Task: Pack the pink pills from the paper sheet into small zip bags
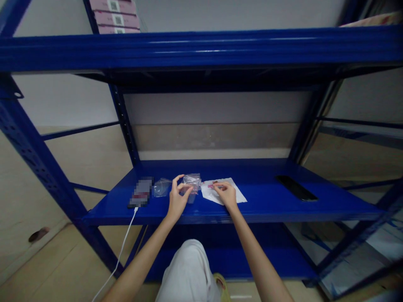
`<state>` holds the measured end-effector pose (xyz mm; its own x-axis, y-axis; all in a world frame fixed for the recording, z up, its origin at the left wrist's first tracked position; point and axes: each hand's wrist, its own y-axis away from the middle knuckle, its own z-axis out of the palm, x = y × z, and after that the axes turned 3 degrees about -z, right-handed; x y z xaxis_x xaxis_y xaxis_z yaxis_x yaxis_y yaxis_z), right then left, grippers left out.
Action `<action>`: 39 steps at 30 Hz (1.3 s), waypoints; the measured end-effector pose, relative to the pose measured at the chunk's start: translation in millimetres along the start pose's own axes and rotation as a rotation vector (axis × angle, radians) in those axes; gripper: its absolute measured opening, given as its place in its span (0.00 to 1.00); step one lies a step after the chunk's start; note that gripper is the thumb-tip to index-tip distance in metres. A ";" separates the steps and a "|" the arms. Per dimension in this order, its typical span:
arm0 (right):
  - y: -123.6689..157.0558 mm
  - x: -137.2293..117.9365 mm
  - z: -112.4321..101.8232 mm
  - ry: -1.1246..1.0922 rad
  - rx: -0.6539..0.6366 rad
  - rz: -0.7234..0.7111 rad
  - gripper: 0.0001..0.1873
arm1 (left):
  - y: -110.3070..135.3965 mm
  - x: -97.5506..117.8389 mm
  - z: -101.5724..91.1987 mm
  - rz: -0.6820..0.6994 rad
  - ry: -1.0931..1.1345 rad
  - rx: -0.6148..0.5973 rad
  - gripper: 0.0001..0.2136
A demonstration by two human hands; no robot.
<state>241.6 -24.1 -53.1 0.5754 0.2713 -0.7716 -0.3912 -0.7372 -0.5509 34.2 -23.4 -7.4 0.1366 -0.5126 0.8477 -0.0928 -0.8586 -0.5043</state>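
My left hand (178, 197) pinches a small clear plastic bag (192, 183) and holds it just above the blue shelf (267, 197). My right hand (225, 193) rests on a white sheet of paper (236, 194), its fingertips closed on a small pink item (211, 185) that I cannot make out. Another clear plastic bag (161, 187) lies to the left of my left hand.
A phone (141, 193) with a white cable (119, 256) lies at the shelf's left end. A long black object (296, 187) lies at the right. Blue uprights (124, 121) and an upper shelf beam (201, 46) frame the space. Pink boxes (115, 16) sit up top.
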 end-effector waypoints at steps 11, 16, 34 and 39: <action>0.8 -7.3 -3.1 -0.024 -0.014 -0.102 0.13 | 2.4 -27.1 17.5 0.085 -0.146 0.084 0.20; 1.9 -17.4 -4.4 -0.102 -0.034 -0.152 0.11 | 5.2 -36.0 19.3 0.196 -0.349 0.033 0.16; -7.2 -59.2 -12.0 -0.136 -0.501 -0.200 0.09 | 3.0 -41.3 21.4 0.345 -0.357 -0.051 0.08; -10.3 -64.9 -18.3 -0.060 -0.561 -0.210 0.09 | 2.9 -42.9 20.9 0.349 -0.337 -0.026 0.08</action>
<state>221.5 -45.4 8.5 0.5513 0.4685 -0.6903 0.1742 -0.8738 -0.4540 48.7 -4.1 -48.7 0.4043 -0.7484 0.5257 -0.2142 -0.6363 -0.7411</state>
